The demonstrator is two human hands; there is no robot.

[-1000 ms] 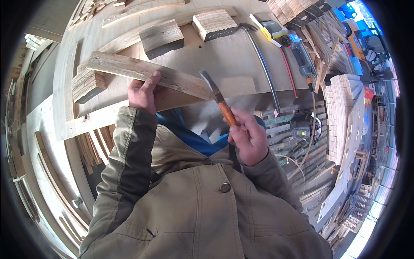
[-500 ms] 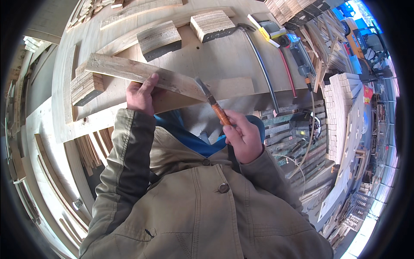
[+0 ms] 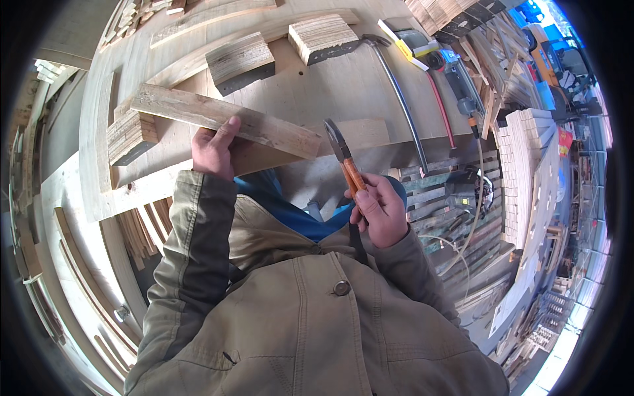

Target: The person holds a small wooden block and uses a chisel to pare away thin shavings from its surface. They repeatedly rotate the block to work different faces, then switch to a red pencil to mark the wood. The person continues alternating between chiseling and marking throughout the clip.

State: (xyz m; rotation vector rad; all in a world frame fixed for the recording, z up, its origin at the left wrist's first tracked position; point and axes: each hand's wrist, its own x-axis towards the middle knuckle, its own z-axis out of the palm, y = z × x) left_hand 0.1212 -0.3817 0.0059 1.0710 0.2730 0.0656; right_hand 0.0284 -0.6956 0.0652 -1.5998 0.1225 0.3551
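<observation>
My left hand is closed around a flat wooden board, thumb on top. The board lies slantwise over the near edge of the workbench, its far-left end above a short wood block. Closed in my right hand is a pair of pincers with orange handles and a dark metal head. Both handles show, slightly spread, and the head points up and away from me. A gap lies between the pincers and the board's right end.
Two more wood blocks with dark sides sit farther back on the workbench. To the right lie a claw hammer, a red bar and a corded power tool. Stacked lumber stands beyond.
My right hand has turned the pincers: their head has swung right, away from the board's end, and both handles now show. The left hand keeps its grip, with the board slightly rolled.
</observation>
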